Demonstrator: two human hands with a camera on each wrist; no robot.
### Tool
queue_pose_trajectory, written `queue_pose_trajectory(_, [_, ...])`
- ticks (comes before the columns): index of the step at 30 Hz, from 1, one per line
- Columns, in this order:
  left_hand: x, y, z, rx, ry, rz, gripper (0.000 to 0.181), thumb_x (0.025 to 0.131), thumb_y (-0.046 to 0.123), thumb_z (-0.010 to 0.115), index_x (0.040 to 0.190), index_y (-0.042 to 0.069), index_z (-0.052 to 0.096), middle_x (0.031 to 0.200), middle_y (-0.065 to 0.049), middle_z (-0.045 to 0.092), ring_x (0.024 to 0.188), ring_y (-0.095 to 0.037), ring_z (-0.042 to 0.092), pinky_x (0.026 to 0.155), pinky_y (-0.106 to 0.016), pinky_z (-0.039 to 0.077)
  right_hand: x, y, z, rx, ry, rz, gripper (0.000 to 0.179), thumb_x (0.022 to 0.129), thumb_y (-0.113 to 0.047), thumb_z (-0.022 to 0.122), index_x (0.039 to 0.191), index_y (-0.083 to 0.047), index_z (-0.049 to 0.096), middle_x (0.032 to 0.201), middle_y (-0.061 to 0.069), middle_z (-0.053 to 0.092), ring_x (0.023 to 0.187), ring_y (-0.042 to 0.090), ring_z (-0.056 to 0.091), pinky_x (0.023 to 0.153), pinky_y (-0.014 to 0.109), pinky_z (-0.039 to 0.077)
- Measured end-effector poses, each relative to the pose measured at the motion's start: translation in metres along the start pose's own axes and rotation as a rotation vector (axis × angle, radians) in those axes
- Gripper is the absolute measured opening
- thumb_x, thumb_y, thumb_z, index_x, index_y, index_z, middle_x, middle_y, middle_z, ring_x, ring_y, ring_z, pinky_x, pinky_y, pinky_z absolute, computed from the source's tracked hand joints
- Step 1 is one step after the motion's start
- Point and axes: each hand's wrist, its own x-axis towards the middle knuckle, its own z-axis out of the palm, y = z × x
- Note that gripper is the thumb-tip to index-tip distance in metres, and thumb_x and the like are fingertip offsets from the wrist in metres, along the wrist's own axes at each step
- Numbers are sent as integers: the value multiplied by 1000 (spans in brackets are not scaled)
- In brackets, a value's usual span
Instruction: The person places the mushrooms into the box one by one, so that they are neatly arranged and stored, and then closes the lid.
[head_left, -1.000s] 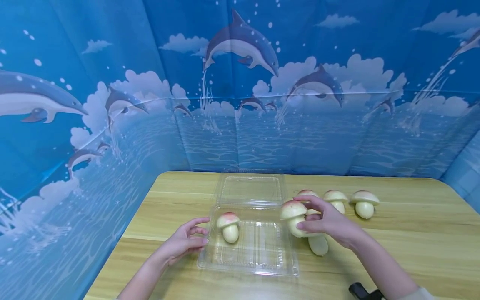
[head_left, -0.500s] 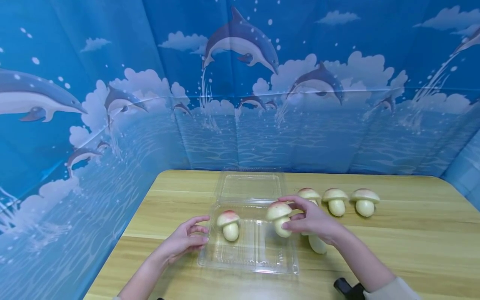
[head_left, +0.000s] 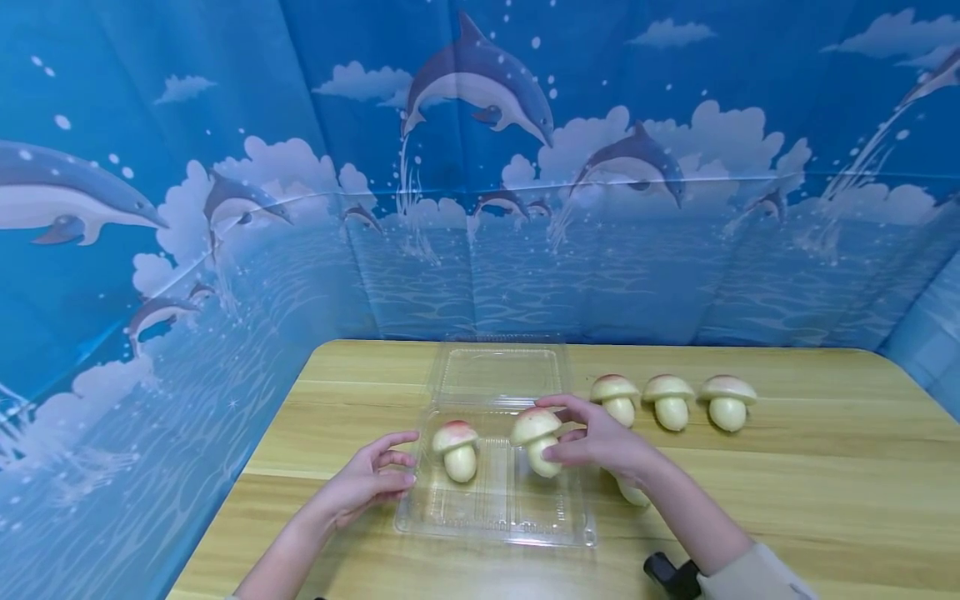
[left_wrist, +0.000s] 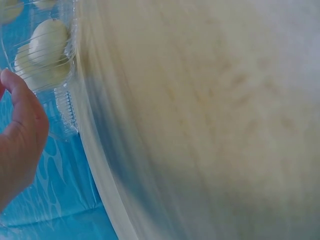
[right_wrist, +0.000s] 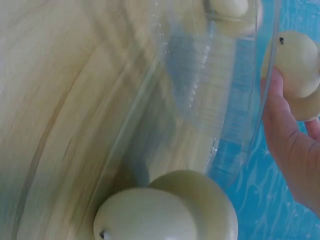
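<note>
Mushroom [head_left: 538, 446] pinched between thumb and fingers of right hand [head_left: 600, 437], pale stem downward, up over right half of clear container [head_left: 487, 510]! Left hand [head_left: 375, 473] at container's left edge, fingers relaxed and spread, contact with rim hard to tell. Second mushroom [head_left: 459, 461] lying inside, left half, red patch on cap. Lid [head_left: 498, 375] folded back toward blue dolphin curtain [head_left: 480, 283]. Three more mushrooms [head_left: 670, 404] lined up on wooden table [head_left: 825, 467], another mushroom [head_left: 632, 492] mostly hidden by right arm.
</note>
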Motion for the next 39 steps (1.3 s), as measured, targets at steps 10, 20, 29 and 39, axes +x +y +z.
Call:
queue_pose_trajectory(10, [-1, 0, 0, -10, -10, -1, 69, 85, -1, 62, 143, -1, 25, 108, -14, 49, 79, -13, 56, 69, -23, 51, 12, 7, 13, 3, -9, -4, 71, 75, -8, 76, 137, -3, 40, 122, 25, 38, 85, 25, 60, 74, 40, 53])
queue_pose_trajectory(20, [-1, -1, 0, -14, -11, -1, 70, 84, -1, 62, 143, -1, 25, 108, -13, 49, 78, -12, 56, 69, -23, 51, 24, 15, 25, -33, -11, -40, 68, 75, -5, 75, 134, -1, 43, 117, 25, 43, 80, 23, 62, 72, 43, 54])
queue_pose_trajectory(29, [-1, 0, 0, -14, -7, -9, 69, 85, -1, 61, 143, -1, 25, 108, -14, 49, 78, -13, 56, 68, -23, 51, 30, 17, 33, -39, 11, -13, 69, 74, -3, 75, 134, 0, 42, 120, 27, 40, 78, 23, 63, 70, 40, 55])
queue_pose_trajectory(39, [-1, 0, 0, -15, -1, -9, 69, 85, -1, 62, 143, -1, 25, 107, -13, 49, 78, -13, 56, 68, -23, 51, 38, 25, 42, -29, 48, 3, 70, 71, 3, 75, 133, 1, 43, 116, 25, 44, 71, 20, 61, 64, 36, 55])
